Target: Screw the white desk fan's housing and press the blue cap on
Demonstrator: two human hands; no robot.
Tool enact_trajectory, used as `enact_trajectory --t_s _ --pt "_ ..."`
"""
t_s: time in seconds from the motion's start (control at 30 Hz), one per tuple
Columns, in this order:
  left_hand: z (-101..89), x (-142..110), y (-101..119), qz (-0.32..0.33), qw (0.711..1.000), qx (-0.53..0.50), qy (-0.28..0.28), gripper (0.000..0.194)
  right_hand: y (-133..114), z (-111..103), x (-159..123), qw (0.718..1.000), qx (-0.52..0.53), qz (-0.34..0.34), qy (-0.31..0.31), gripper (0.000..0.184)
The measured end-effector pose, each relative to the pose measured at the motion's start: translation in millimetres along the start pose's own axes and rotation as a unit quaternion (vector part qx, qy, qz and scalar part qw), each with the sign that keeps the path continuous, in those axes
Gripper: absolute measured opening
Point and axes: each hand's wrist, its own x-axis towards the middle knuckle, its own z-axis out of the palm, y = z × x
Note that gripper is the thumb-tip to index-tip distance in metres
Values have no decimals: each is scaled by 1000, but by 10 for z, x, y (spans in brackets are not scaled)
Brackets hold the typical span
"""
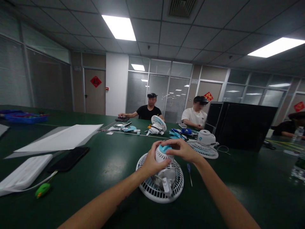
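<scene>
A small white fan (164, 199) lies face down on the green table in front of me, its slotted motor housing (162, 156) pointing up. My left hand (152, 163) wraps around that housing from the left, thumb across its near side. From the right, my right hand (182, 149) has its fingers closed on the light-blue piece (165, 148) at the top of the housing. A white plug (166, 186) rests on the fan's near side. Just right of the grille lies a screwdriver (189, 173) with a blue handle.
A second fan (206, 138) lies face down beside a large black box (245, 125). Farther back stands another fan (157, 124), near two seated people. On the left are white sheets (62, 138), a black phone (69, 159), a white power strip (26, 173) and a blue tray (26, 118).
</scene>
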Motion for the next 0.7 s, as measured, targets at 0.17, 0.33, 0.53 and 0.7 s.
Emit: enact_trajectory --t_s 0.17,0.33,0.53,0.7 --pt "10 15 -49 -16 1000 5 8 75 32 11 5 1000 -1 -3 10 39" --pt "9 6 -32 -25 1000 7 8 76 80 24 18 1000 0 -15 26 41" --pt "14 -13 25 -14 1000 1 4 77 74 -21 1 1000 11 -8 -15 45" --pt "6 -23 39 2 1000 15 7 73 54 -49 -22 999 32 -4 -43 48"
